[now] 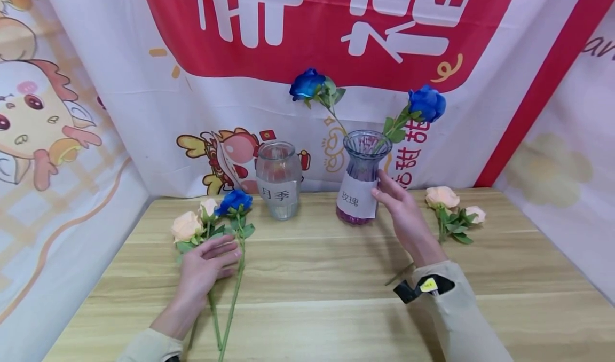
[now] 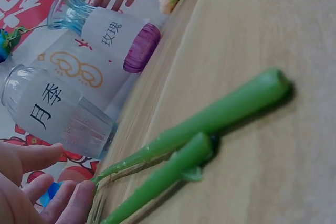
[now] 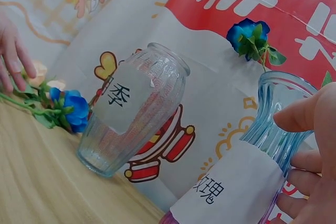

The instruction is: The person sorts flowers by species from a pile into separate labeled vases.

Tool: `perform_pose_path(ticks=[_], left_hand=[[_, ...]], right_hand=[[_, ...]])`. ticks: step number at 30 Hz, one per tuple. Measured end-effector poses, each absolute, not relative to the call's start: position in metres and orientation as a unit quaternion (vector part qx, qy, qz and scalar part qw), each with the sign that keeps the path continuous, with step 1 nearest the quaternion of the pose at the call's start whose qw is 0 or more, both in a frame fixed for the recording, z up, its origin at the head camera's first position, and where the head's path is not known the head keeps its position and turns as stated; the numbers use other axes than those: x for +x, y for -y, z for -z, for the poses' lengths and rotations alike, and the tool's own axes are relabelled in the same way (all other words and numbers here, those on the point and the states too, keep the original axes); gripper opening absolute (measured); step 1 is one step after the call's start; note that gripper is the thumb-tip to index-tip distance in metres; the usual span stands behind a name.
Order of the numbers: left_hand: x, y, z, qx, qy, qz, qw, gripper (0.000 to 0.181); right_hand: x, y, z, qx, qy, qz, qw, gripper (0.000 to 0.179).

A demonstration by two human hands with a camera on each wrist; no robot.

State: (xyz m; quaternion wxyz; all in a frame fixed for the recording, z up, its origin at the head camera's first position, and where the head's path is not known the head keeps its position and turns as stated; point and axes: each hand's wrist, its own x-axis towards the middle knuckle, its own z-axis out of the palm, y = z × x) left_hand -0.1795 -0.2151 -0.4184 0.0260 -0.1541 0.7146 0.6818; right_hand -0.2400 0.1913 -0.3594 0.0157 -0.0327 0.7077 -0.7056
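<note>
Wood-grain bench [image 1: 298,308] carrying one flared vase [image 1: 356,191], likely to topple if nudged by right grip [image 1: 403,208], wide beside it, contact unclear. Counting around that vase: one clear vase [image 1: 277,180] leftward; farther left, left grip [image 1: 205,261], slack, seemingly empty over stems [image 1: 235,292]; three blue roses [image 1: 426,104], two inside, one left; four pale blooms [image 1: 442,197], two each side.
</note>
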Motion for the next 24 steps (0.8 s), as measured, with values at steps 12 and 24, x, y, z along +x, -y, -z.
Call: perform_pose_path(ticks=[12, 24], left_hand=[[-0.186, 0.209, 0.42, -0.119, -0.762, -0.633, 0.057, 0.066], [-0.192, 0.206, 0.423, -0.096, -0.851, -0.514, 0.045, 0.07]], right_hand=[[-0.24, -0.193, 0.359, -0.028, -0.707, 0.707, 0.009, 0.068], [-0.243, -0.192, 0.362, -0.032, -0.707, 0.706, 0.002, 0.068]])
